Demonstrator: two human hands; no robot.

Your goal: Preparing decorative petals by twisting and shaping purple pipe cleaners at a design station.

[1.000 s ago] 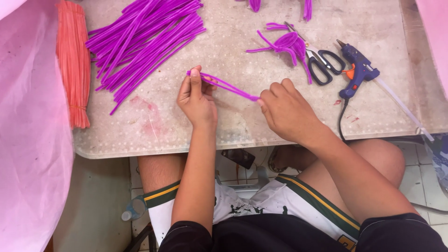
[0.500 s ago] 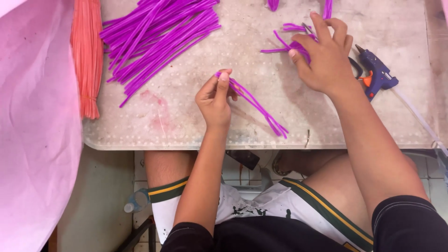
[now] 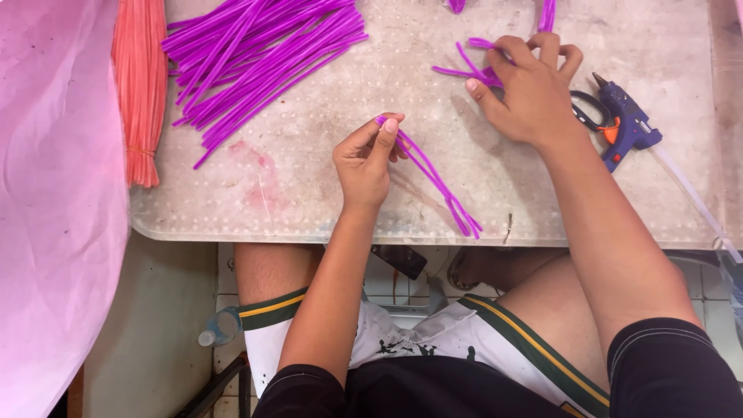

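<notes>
I am watching the left hand (image 3: 365, 159) pinching the top end of a small bundle of purple pipe cleaners (image 3: 437, 182) between thumb and fingertips, so the loose ends are trailing toward five o'clock across the worn tabletop (image 3: 309, 201) and staying gathered rather than splaying. The right hand (image 3: 530, 93) is reaching up toward one o'clock, its fingers curling over a twisted purple pipe-cleaner piece (image 3: 472, 71); I am judging it to be grasping that piece, though the palm is hiding the contact. At ten o'clock from the left hand, a big heap of straight purple pipe cleaners (image 3: 259, 58) is lying spread out as a supply within reach. Further toward nine o'clock an orange bundle of stems (image 3: 139, 85) is lying beside a pink sheet (image 3: 54, 193). Just right of the right hand, scissors (image 3: 587, 112) and a blue glue gun (image 3: 627, 124) are sitting close, crowding that wrist's outward path.
</notes>
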